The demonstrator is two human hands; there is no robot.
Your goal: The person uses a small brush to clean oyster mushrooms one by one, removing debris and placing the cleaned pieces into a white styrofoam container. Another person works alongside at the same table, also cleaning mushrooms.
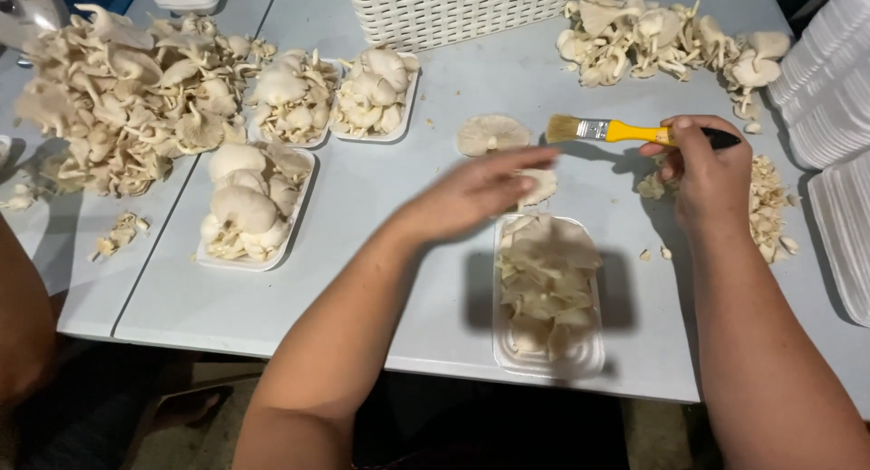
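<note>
Pale oyster mushrooms heaped far left [127, 89]; three white foam trays [254, 252] filled with mushrooms; left hand [476, 193] blurred, fingers spread open above clear plastic tray [548, 361] holding mushrooms; right hand [707, 175] clamped on yellow-handled brush [625, 131]; grey table [381, 207].

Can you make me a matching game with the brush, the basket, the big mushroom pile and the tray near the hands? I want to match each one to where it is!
Things:
1. Paintbrush
2. White basket
3. Big mushroom pile
4. Tray of mushrooms

Places:
A. Far left of the table
B. Held in the right hand
C. Just below the left hand
D. Top middle, at the back of the table

Pairs: 1-B, 2-D, 3-A, 4-C
</note>
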